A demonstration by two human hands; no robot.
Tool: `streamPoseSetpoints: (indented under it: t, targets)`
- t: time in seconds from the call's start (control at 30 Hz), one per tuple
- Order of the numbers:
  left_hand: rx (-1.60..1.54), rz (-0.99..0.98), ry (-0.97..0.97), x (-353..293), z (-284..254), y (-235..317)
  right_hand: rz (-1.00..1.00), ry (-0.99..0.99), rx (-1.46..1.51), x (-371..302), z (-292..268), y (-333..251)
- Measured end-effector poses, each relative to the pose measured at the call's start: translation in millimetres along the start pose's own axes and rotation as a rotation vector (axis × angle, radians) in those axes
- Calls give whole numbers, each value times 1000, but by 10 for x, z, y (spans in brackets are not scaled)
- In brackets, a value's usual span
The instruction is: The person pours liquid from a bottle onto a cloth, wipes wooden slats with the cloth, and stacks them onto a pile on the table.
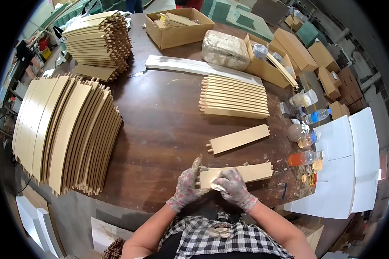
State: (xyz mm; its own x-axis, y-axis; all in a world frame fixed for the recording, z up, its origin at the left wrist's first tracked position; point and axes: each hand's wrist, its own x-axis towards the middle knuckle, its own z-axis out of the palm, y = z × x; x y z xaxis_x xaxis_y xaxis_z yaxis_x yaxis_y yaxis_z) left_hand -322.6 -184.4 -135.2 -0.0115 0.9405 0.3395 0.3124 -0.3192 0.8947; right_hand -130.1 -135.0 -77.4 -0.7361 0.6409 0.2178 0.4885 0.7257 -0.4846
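Observation:
A cream wooden slat (257, 172) with round dowels in its ends lies on the table near me. My left hand (186, 187), in a patterned glove, grips its left end, the thumb raised beside the dowels. Also gloved, my right hand (235, 188) is closed round a small whitish pad (218, 184) and presses it on the slat's face near the left end. Just beyond, a second slat (240, 139) lies slightly tilted. Farther back sits a row of slats (234, 98), packed side by side.
Large slat stacks (60, 134) (97, 41) stand at the left. Cardboard boxes (177, 36), a taped block (225, 48) and a long white bar (194, 65) lie at the back. Bottles (304, 158) line the right edge, beside white foam sheets (337, 164).

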Motion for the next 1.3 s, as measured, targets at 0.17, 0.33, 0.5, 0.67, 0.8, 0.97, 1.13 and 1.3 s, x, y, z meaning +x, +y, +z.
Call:
streamPoseSetpoints:
  t: [0.17,0.33,0.5,0.67,0.8,0.97,1.13,1.3]
  targets:
    - [4,27,27,-21,39,-88,-74,-90,4,250,140,-242]
    - [12,53,8,-6,35,-29,-11,-14,0,79,115,-90]
    - [62,42,42,-85,90,-153,0,0,-29,183,194,-207]
    - [75,33,30,-9,75,-76,-49,-69,-1,80,95,-92]
    - [-1,-6,25,-25,81,-74,-148,-107,-40,184,60,-195]
    - [48,14,28,-52,107,-92,-130,-79,12,123,53,-181]
    - [23,21,22,-59,80,-95,-127,-124,16,100,17,-187]
    - [66,20,35,-80,109,-96,-84,-36,-36,108,85,-232]
